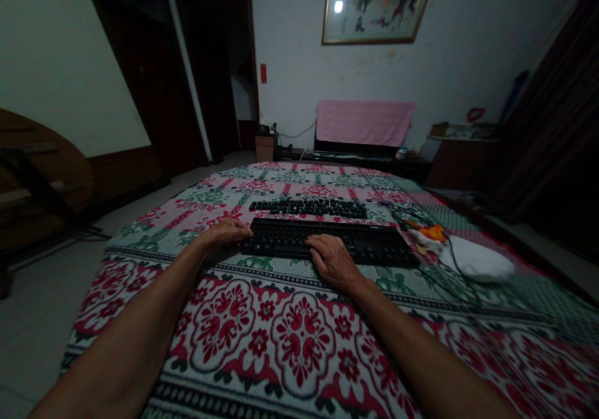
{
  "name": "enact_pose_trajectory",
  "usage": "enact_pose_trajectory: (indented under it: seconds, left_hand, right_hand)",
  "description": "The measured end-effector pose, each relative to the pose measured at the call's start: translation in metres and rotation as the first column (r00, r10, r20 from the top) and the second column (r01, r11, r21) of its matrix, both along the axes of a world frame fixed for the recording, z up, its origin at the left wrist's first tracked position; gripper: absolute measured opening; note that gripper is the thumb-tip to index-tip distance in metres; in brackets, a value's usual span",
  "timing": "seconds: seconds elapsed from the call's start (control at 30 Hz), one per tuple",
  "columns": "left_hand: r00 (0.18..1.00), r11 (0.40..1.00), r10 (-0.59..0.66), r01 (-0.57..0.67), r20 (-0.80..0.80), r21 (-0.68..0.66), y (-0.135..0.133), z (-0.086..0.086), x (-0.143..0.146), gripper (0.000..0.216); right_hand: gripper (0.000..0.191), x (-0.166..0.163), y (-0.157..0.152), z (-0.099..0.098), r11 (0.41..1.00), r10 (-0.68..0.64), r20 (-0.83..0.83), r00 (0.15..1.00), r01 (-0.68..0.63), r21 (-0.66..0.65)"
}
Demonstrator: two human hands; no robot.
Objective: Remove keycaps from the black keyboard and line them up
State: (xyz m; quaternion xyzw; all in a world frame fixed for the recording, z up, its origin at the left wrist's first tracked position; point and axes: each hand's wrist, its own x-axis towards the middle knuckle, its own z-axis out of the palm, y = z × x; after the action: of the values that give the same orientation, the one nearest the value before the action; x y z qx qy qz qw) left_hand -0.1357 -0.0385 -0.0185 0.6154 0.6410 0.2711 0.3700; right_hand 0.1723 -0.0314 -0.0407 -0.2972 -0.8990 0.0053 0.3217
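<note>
A black keyboard (pixel 381 250) lies flat on the patterned bedspread in front of me. Part of its upper area looks bare of keycaps, while keys show along the lower left. My left hand (pixel 229 231) is closed at the keyboard's left end, thumb and fingers on its edge. My right hand (pixel 332 256) rests over the middle of the keyboard, its fingers bent and close together on the keys; whatever lies under the fingertips is hidden. Just behind the keyboard, loose black keycaps (pixel 309 207) are laid out in rows.
The bedspread (pixel 299 338) covers the bed. To the right lie a white bag (pixel 480 260), an orange item (pixel 433 231) and dark cables (pixel 407 213). Beyond the bed are a pink cloth (pixel 365 122) and a cabinet (pixel 461 157). A round wooden tabletop (pixel 42 157) leans at left.
</note>
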Motion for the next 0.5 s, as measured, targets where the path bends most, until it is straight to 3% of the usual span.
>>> enact_pose_trajectory:
  seconds: [0.2,0.33,0.5]
  left_hand:
    - [0.971,0.958,0.223,-0.201,-0.088,0.205,0.008,-0.005,0.015,0.03]
    - [0.951,0.902,0.278,-0.21,-0.134,0.378,0.015,-0.014,0.022,0.029]
    - [0.945,0.883,0.301,-0.225,-0.128,0.413,0.019,-0.025,0.017,0.031]
  right_hand:
    - [0.026,0.0,0.0,-0.001,1.0,0.0,-0.001,1.0,0.0,0.004]
    - [0.025,0.001,-0.001,-0.001,1.0,-0.008,0.0,1.0,0.008,0.002]
    - [0.025,0.0,-0.001,0.0,1.0,-0.016,0.003,1.0,0.016,-0.002]
